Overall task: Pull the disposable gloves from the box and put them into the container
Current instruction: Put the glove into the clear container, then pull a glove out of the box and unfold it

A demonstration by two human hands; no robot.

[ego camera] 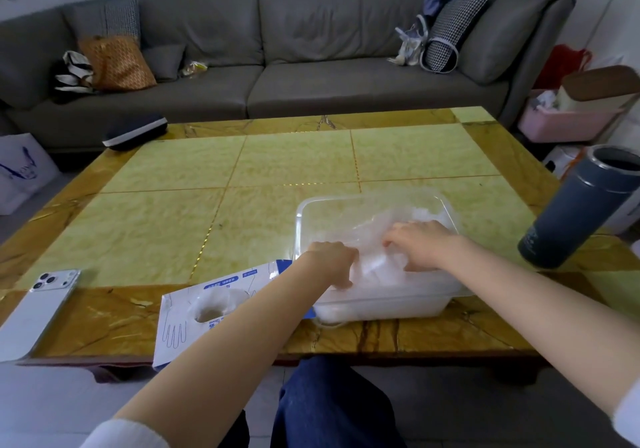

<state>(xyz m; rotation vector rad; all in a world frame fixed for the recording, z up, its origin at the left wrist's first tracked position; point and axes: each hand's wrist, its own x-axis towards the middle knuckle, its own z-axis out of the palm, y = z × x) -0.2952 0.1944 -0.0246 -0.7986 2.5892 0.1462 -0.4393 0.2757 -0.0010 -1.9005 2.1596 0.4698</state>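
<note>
A clear plastic container (377, 201) sits on the table near its front edge, holding a pile of thin transparent disposable gloves (377, 257). Both hands are inside it. My left hand (330, 262) has its fingers curled into the gloves at the container's left side. My right hand (420, 243) lies on the pile with its fingers bent down into the plastic. The white and blue glove box (194, 312) lies flat to the left of the container, under my left forearm, and some plastic shows in its oval opening.
A white phone (38, 312) lies at the table's front left corner. A dark grey flask (575, 208) stands at the right edge, close to the container. A dark case (135, 130) lies at the far left. A grey sofa (311, 52) is behind the table.
</note>
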